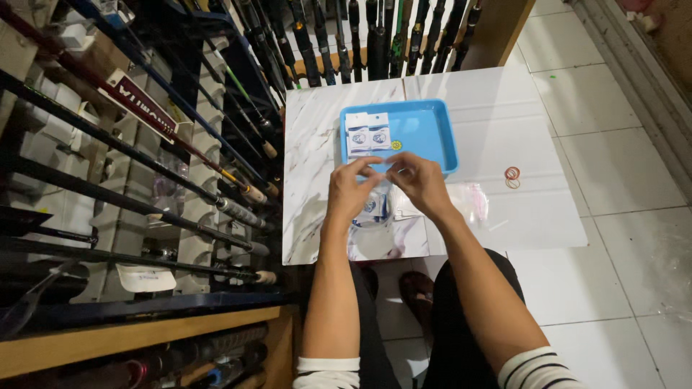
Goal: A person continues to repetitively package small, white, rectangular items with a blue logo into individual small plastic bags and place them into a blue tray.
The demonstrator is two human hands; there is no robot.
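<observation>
At the centre of the frame the left hand [351, 191] and the right hand [420, 184] meet above a white marble-patterned table [310, 144], fingertips pinched together on a small clear plastic packet [376, 205] that hangs between and below them – both hands closed narrowly on its top edge. Just above the hands sits a blue tray [425, 130], holding two white-and-blue packets [368, 134] in its left part and a small yellow ring [396, 145] near its lower rim. Right of the right hand lie more clear bags [470, 199] on the table, and farther right – well apart – a few red rubber bands [512, 176]. Fishing rods [144, 144] fill the left of the frame and the top edge.
</observation>
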